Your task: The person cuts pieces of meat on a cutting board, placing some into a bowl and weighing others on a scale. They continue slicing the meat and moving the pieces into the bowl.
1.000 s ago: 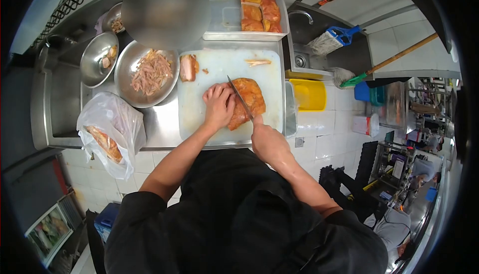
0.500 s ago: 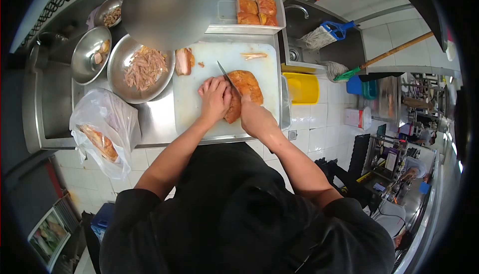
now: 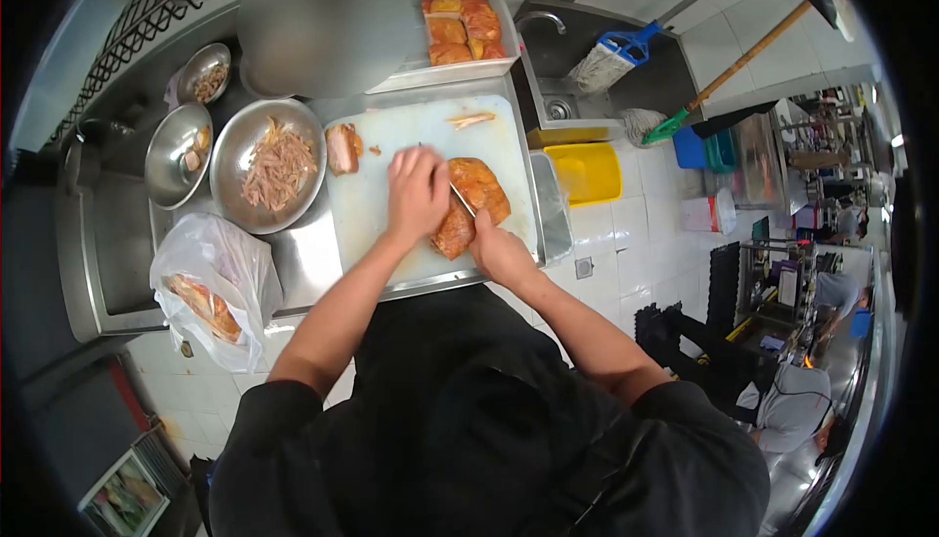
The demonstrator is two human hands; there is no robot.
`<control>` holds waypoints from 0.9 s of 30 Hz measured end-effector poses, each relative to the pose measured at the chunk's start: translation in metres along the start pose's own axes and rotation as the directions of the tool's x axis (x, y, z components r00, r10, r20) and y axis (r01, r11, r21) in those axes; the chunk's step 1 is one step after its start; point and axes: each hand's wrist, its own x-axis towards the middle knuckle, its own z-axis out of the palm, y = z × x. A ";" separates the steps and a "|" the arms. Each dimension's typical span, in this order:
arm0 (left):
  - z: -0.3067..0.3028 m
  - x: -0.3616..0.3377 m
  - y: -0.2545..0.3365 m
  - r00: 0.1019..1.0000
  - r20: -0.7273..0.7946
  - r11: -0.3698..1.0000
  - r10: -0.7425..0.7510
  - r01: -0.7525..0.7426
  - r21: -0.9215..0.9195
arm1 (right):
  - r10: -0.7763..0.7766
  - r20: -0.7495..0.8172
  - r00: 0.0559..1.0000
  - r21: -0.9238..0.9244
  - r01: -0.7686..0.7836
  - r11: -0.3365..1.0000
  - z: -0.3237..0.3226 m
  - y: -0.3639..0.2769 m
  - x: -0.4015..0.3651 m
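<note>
A large orange-glazed piece of meat (image 3: pixel 481 190) lies on the white cutting board (image 3: pixel 367 209). My left hand (image 3: pixel 416 193) presses flat on its left part, fingers spread over it. My right hand (image 3: pixel 499 248) grips a knife (image 3: pixel 457 195) whose blade runs into the meat between the two hands; most of the blade is hidden by my left hand. A smaller cut piece of meat (image 3: pixel 342 148) lies at the board's far left corner, and a thin strip (image 3: pixel 469 120) rests near its far edge.
A steel bowl of shredded meat (image 3: pixel 269 167) stands left of the board, two smaller bowls (image 3: pixel 176 151) beyond it. A tray with more glazed pieces (image 3: pixel 460 28) sits at the back. A plastic bag (image 3: pixel 210 278) lies at the counter's front left. A sink (image 3: pixel 558 107) and yellow bin (image 3: pixel 584 170) are on the right.
My left hand has slid further over the meat, covering the blade. The right hand with the knife has drawn back toward me, and the view has shifted slightly.
</note>
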 end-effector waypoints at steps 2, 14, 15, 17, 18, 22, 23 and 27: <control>0.010 0.027 0.007 0.992 -0.021 0.992 0.123 -0.123 -0.024 | -0.010 0.028 1.000 0.008 0.010 1.000 -0.004 0.004 -0.002; 0.037 0.044 0.010 0.770 0.626 0.834 0.119 -0.420 0.358 | 0.098 0.062 0.993 0.068 -0.102 0.992 0.010 0.024 -0.040; 0.039 0.046 0.008 0.774 0.621 0.832 0.121 -0.421 0.362 | 0.086 0.061 0.994 0.083 -0.090 0.992 0.011 0.028 -0.037; 0.038 0.049 0.003 0.820 0.565 0.898 0.096 -0.316 0.306 | 0.077 0.056 0.995 0.084 -0.082 0.993 0.002 0.026 -0.037; 0.038 0.047 0.006 0.822 0.563 0.895 0.092 -0.316 0.315 | 0.070 0.061 0.996 0.086 -0.075 0.993 -0.003 0.022 -0.037; 0.042 0.044 -0.003 0.833 0.529 0.885 0.163 -0.360 0.294 | 0.056 0.005 0.998 0.115 -0.057 0.992 0.026 0.046 -0.035; 0.041 0.044 -0.003 0.863 0.463 0.910 0.202 -0.341 0.238 | 0.026 0.011 1.000 0.113 -0.027 0.993 0.027 0.048 -0.037; 0.000 0.042 -0.012 0.937 0.255 0.959 0.241 -0.189 -0.212 | -0.038 -0.026 0.999 -0.011 0.038 0.999 0.011 0.066 -0.024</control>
